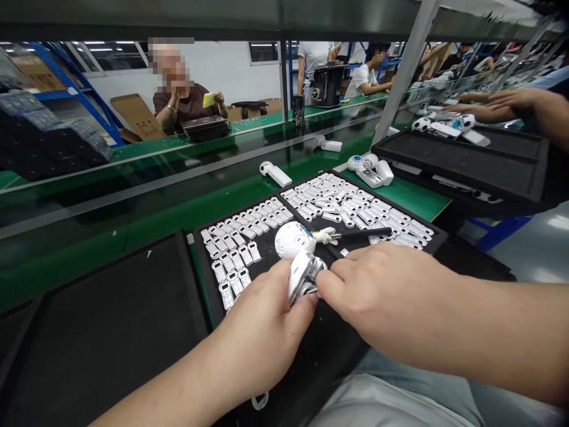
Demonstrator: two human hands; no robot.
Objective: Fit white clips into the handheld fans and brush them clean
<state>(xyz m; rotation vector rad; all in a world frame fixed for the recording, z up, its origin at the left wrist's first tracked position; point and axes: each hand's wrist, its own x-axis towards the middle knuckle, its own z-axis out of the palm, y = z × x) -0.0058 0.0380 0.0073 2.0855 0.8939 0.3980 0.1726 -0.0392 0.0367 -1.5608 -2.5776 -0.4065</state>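
Note:
My left hand (262, 332) grips a small white hand-held fan (297, 256) with a football-patterned round head, held by its handle over a black tray (267, 249). My right hand (377, 293) pinches a small part at the fan's handle, fingertips touching it. Rows of small white plastic parts (235, 243) lie in that tray, and a looser heap of the same parts (351, 204) fills the tray beside it. A black-handled tool (355, 234) rests across the trays just behind the fan.
A green conveyor belt (178, 178) runs behind the trays, carrying finished fans (275, 173). More fans (371, 168) lie at the right near a raised black tray (489, 160). Another person's hands (498, 107) work at far right. A seated person (184, 95) faces me across the belt.

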